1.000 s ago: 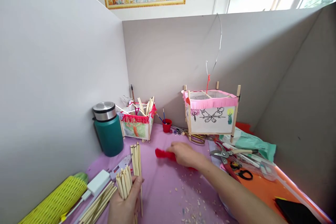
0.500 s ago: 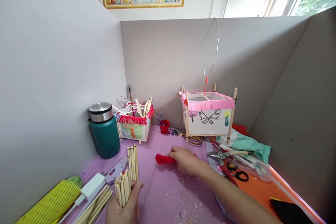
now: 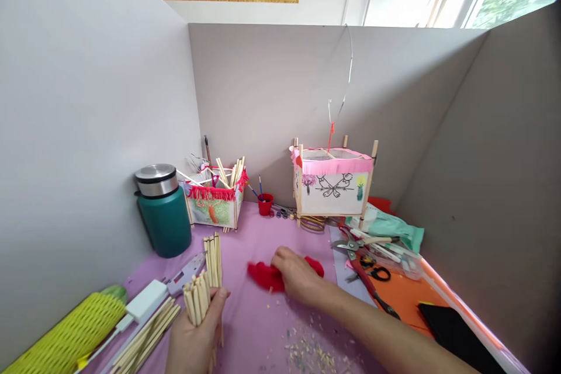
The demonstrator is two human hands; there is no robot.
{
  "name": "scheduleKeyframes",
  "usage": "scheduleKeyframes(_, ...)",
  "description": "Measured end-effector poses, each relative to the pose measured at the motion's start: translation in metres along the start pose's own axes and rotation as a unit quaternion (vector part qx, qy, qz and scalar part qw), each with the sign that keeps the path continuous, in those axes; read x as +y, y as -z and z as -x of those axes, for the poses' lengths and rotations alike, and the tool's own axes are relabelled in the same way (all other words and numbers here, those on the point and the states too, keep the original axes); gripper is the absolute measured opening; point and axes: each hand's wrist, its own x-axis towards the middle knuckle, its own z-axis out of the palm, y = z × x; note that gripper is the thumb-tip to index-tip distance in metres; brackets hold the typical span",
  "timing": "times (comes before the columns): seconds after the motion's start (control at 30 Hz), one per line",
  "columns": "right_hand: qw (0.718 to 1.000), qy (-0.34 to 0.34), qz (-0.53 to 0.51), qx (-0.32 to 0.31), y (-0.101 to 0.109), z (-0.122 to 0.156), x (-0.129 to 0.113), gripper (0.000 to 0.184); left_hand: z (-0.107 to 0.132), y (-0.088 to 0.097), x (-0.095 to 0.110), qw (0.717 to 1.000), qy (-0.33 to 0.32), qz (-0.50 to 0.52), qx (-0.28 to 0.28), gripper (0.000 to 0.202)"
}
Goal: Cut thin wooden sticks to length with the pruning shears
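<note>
My left hand (image 3: 197, 333) is closed around a bundle of pale wooden sticks (image 3: 197, 299), their ends pointing up. Just behind it stands or leans another bundle of sticks (image 3: 213, 260); how it is supported is hidden. My right hand (image 3: 298, 273) grips a red cloth (image 3: 265, 276) against the purple tabletop, with cloth showing on both sides of the fingers. Small wood chips and shavings (image 3: 313, 350) lie scattered on the purple cover (image 3: 249, 327) below the right forearm.
A green flask (image 3: 164, 216), a paper box with red fringe (image 3: 214, 210) and a red cup (image 3: 265, 205) stand behind. A pink-trimmed lantern (image 3: 335, 193) stands at back right. Pruning shears (image 3: 350, 244), scissors (image 3: 377, 272) and a black flat object (image 3: 451, 327) lie right. A glue gun (image 3: 186, 274) lies left.
My right hand has drawn the red cloth slightly toward me, and the cloth is more spread out and blurred. The left hand keeps its sticks. The camera view has shifted a little.
</note>
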Motion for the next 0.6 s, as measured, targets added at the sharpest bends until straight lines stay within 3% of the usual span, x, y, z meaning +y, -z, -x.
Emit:
scheduleKeyframes(0.1, 0.996, 0.085, 0.022, 0.032, 0.011, 0.013, 0.006, 0.018, -0.002, 0.003, -0.001, 1.0, 0.011, 0.012, -0.017, 0.057)
scheduleKeyframes(0.2, 0.991, 0.096, 0.076, 0.052, 0.023, 0.001, 0.038, 0.021, -0.003, 0.004, -0.002, 1.0, 0.013, -0.002, -0.018, 0.057)
scheduleKeyframes(0.33, 0.994, 0.051, 0.097, 0.026, 0.022, -0.002, 0.069, 0.025, -0.001, 0.003, 0.001, 1.0, 0.028, -0.001, -0.009, 0.061)
scheduleKeyframes(0.5, 0.995, -0.032, 0.097, 0.007, 0.015, 0.018, 0.076, 0.043, 0.002, 0.002, 0.003, 1.0, 0.016, -0.016, -0.018, 0.058)
scheduleKeyframes(0.6, 0.991, -0.087, 0.097, -0.009, 0.023, 0.016, 0.081, 0.04, 0.002, 0.003, 0.001, 0.999, 0.003, -0.027, -0.026, 0.055)
